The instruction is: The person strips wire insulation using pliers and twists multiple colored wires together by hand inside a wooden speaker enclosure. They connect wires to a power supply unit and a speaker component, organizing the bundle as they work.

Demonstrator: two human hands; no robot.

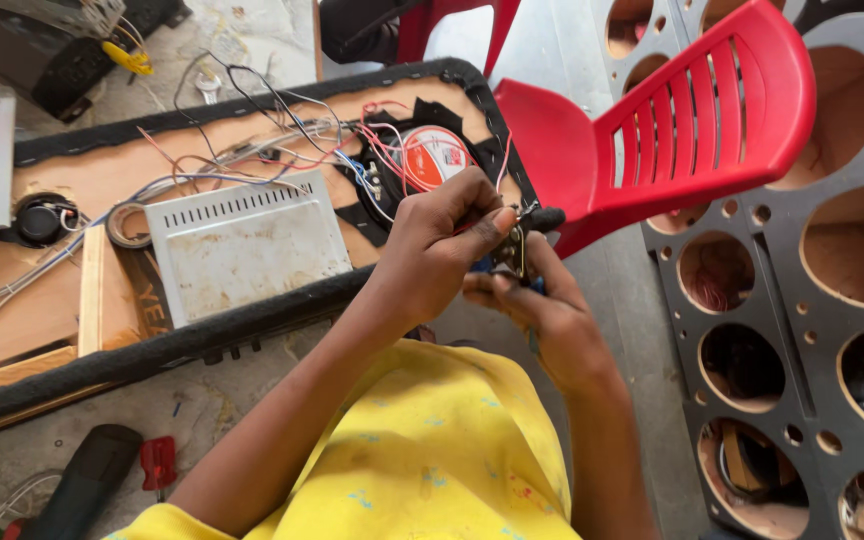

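Observation:
My left hand (442,245) and my right hand (532,310) meet in front of me over the edge of an open speaker box (252,320). Between them I hold a small dark electrical part (512,250). My left fingers pinch its top, where thin wires reach it, and my right hand supports it from below. Inside the box lie a white metal amplifier case (242,240), a round speaker back with an orange and white label (432,155), and a tangle of red, blue and white wires (292,145).
A red plastic chair (692,130) stands right of the box. Black panels with round speaker cut-outs (812,300) cover the floor on the right. A black-handled tool (82,480) and a small red tool (159,462) lie on the floor at bottom left.

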